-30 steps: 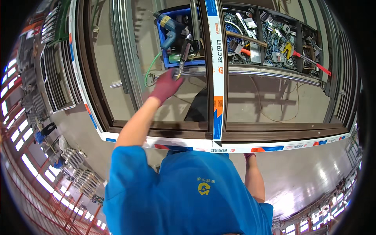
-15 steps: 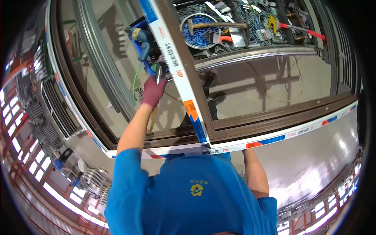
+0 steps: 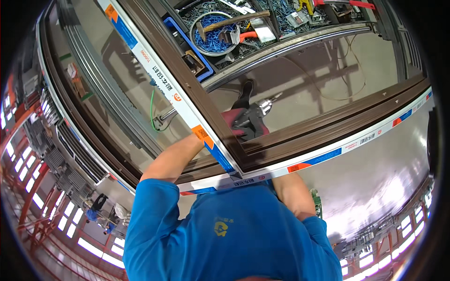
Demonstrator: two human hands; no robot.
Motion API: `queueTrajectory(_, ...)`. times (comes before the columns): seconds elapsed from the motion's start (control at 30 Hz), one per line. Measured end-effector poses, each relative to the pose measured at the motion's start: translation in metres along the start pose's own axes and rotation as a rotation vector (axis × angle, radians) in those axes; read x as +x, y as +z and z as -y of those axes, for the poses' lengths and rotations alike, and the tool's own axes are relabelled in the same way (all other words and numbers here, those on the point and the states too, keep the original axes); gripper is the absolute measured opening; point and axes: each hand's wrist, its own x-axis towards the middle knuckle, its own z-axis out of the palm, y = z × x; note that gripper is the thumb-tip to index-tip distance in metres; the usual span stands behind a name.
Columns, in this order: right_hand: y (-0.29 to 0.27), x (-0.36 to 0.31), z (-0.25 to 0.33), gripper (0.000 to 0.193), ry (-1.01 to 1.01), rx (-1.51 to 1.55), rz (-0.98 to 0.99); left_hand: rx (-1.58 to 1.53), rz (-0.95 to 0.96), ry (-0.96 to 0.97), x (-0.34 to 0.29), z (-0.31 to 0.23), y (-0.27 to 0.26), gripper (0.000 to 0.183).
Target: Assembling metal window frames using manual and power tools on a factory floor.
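A dark power drill [image 3: 251, 119] with a silver chuck and a bit lies between my gloved hands, below the window frame's brown inner edge. The bit points up and right. My left hand [image 3: 230, 117], in a dark red glove, reaches under the frame's middle bar [image 3: 180, 100] and is closed on the drill's rear. At the drill's lower right, my right hand [image 3: 263, 129] in a matching glove is closed against it. The front rail [image 3: 318, 143] hides its wrist. Fingers of both hands are partly covered by the drill and frame.
Beyond the hands, a parts tray [image 3: 300, 33] holds screws, a hammer [image 3: 229, 22] and a round tub [image 3: 213, 49] of blue fasteners. A blue bin [image 3: 206, 70] sits beside it. A green hose [image 3: 152, 110] hangs below the left opening. People work far left.
My left hand has come back from the blue bin, under the middle bar to the right, bringing the drill. My right hand now shows at the drill. The view has shifted.
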Motion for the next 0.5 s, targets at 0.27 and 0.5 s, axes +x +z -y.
queueTrajectory(0.27, 0.104, 0.085, 0.047, 0.044, 0.000, 0.018, -0.307, 0.293, -0.614, -0.023, 0.028, -0.024, -0.088, 0.038)
queueTrajectory(0.5, 0.207, 0.231, 0.110, 0.043, -0.007, 0.003, -0.567, 0.502, -0.886, -0.298, 0.132, 0.084, -0.178, 0.042)
